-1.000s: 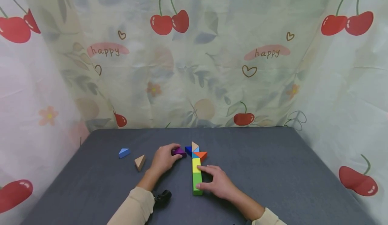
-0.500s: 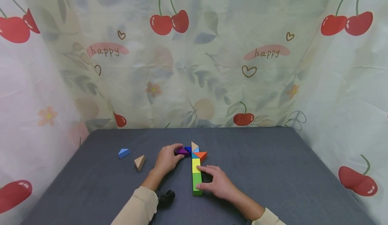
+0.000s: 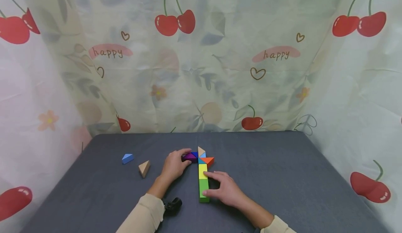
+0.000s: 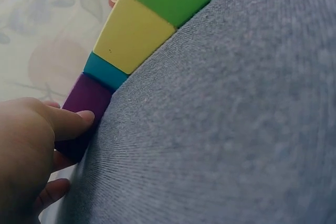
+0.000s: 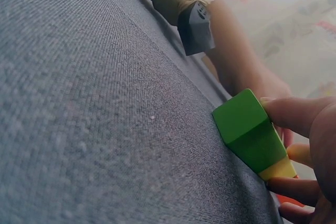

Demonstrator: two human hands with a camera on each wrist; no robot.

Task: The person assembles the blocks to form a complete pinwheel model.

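At the table's middle my left hand [image 3: 173, 165] pinches a purple triangular block [image 3: 189, 156] between thumb and fingers. That block lies against a dark blue triangle [image 3: 195, 154], left of the light blue and teal pieces. In the left wrist view the thumb presses the side of the purple block [image 4: 84, 95]. My right hand [image 3: 230, 191] has its thumb on a green block [image 3: 203, 187] and its index finger on the yellow block [image 3: 202, 168] beyond it, fingers fairly straight. An orange triangle [image 3: 208, 161] and a natural wood triangle [image 3: 200, 151] join the far end of the row.
Two loose triangular blocks lie left of my left hand: a light blue one [image 3: 127, 158] and a natural wood one [image 3: 144, 168]. The grey cloth-covered table [image 3: 276, 177] is enclosed by printed curtains [image 3: 201, 58]. A black wrist camera [image 3: 173, 205] sits at my left sleeve.
My left hand has slid the purple block to the right until it meets the dark blue triangle. My right hand has stayed in place on the green and yellow blocks.
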